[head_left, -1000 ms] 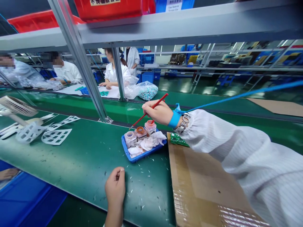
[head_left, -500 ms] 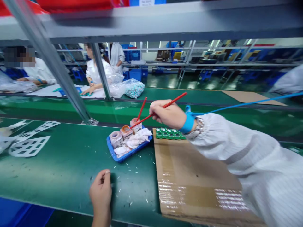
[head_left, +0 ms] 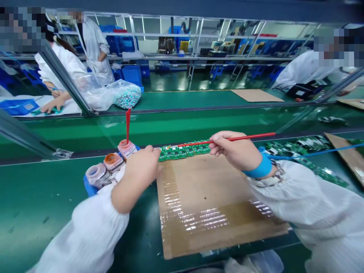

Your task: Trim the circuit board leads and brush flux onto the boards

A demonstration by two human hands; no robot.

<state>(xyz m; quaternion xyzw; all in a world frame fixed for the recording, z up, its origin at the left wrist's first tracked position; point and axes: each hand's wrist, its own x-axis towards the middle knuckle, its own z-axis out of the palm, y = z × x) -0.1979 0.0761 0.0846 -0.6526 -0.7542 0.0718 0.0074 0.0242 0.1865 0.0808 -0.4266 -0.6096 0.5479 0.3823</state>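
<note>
Along the far cardboard edge (head_left: 227,155), right hand (head_left: 234,149) pinching a red brush (head_left: 256,135), left hand (head_left: 140,170) seemingly empty against the circuit board (head_left: 184,151).

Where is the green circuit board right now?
In the head view, the green circuit board lies on the far edge of the cardboard sheet, between the left hand touching its left end and the right hand, whose red brush lies over it.

Glossy finishes catching the light
Between the left hand (head_left: 139,176) and right hand (head_left: 234,149), a green circuit board (head_left: 184,151) is gleaming; in the right hand, a red brush handle (head_left: 244,137) is shining smoothly; below them, clear tape (head_left: 204,220) is glinting on matt brown cardboard (head_left: 204,185), while white cloth sleeves (head_left: 91,231) are bunching softly.
</note>
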